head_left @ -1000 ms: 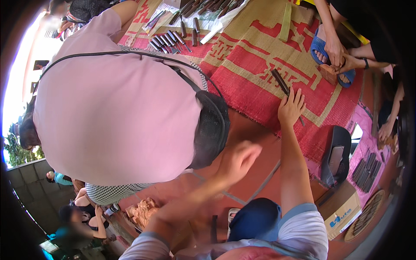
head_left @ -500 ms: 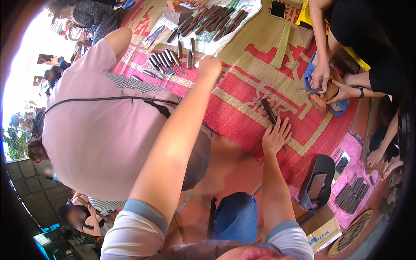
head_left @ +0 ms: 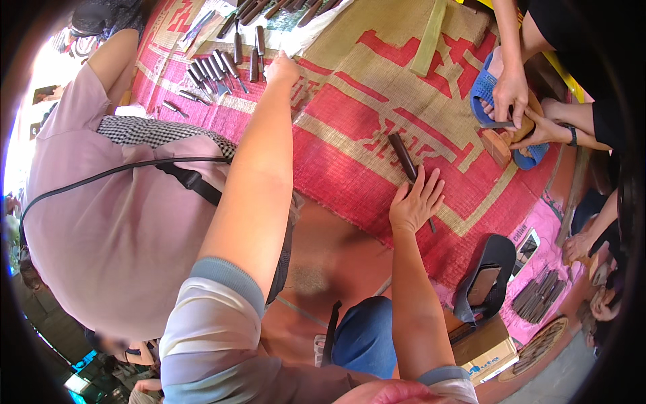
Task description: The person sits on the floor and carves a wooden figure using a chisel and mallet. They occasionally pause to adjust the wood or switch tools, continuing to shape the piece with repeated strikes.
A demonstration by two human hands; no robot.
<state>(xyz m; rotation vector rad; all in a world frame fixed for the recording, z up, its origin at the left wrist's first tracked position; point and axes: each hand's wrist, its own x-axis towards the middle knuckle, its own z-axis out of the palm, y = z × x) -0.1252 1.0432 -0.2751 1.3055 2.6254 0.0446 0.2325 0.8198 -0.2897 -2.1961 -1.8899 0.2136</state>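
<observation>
Nr near edge of mat (head_left: 340,156), your R hand (head_left: 415,202), fingers apart, overlies a dk-handled tool (head_left: 402,155) that may roll if pressed off-ctr; L hand (head_left: 281,70): can't tell grip.

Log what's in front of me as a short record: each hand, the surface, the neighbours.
Left hand: arm outstretched, beside dark-handled tools; grip unclear
Right hand: palm down, fingers spread, over a lone tool
Surface: red and tan woven mat
Neighbour, left: person in a pink shirt
Neighbour, upper right: hands at a reddish-brown block
</observation>
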